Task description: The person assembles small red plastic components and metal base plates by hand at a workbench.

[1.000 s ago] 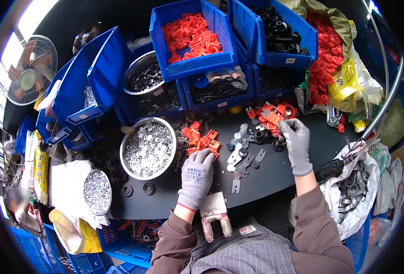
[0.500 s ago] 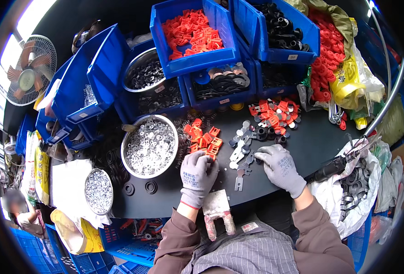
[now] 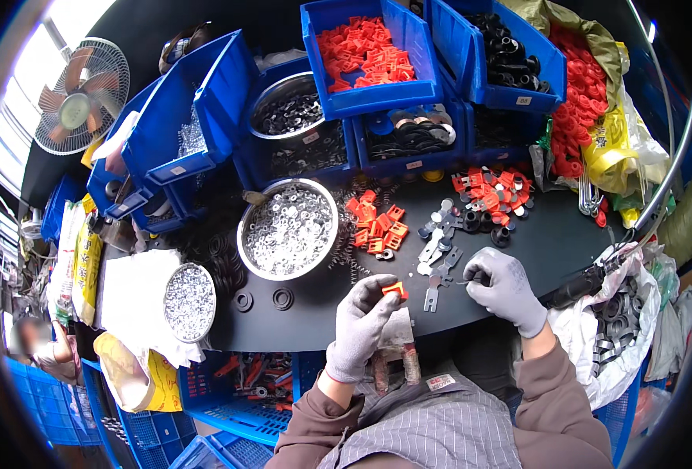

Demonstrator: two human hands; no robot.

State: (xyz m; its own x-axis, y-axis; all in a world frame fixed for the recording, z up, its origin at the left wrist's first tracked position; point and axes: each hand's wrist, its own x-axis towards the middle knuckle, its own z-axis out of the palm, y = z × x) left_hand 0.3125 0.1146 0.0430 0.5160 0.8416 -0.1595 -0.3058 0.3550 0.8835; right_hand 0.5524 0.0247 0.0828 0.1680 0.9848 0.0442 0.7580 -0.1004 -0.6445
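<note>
My left hand [image 3: 359,327], in a grey glove, pinches an orange plastic clip [image 3: 394,290] between thumb and fingertips above the table's front edge. My right hand [image 3: 506,291], gloved alike, has its fingers curled into a pinch; something thin and dark shows at the tips, too small to name. Flat metal plates with notched ends [image 3: 432,299] lie on the table between the hands. Just beyond my left hand is a small pile of orange clips [image 3: 377,225]. Black round knobs [image 3: 501,235] sit past my right hand, beside a heap of orange and metal parts [image 3: 493,192].
A steel bowl of small washers [image 3: 287,229] and a white dish [image 3: 190,302] stand at left. Blue bins [image 3: 377,98] line the back. Black rings [image 3: 283,298] lie nearby. A metal stand [image 3: 397,331] juts from the front edge; a bag of grey parts [image 3: 616,328] is at right.
My left hand has drawn back from the orange pile, now with a clip in its fingertips. My right hand has lifted from the plates and knobs and curled its fingers. The view has shifted.
</note>
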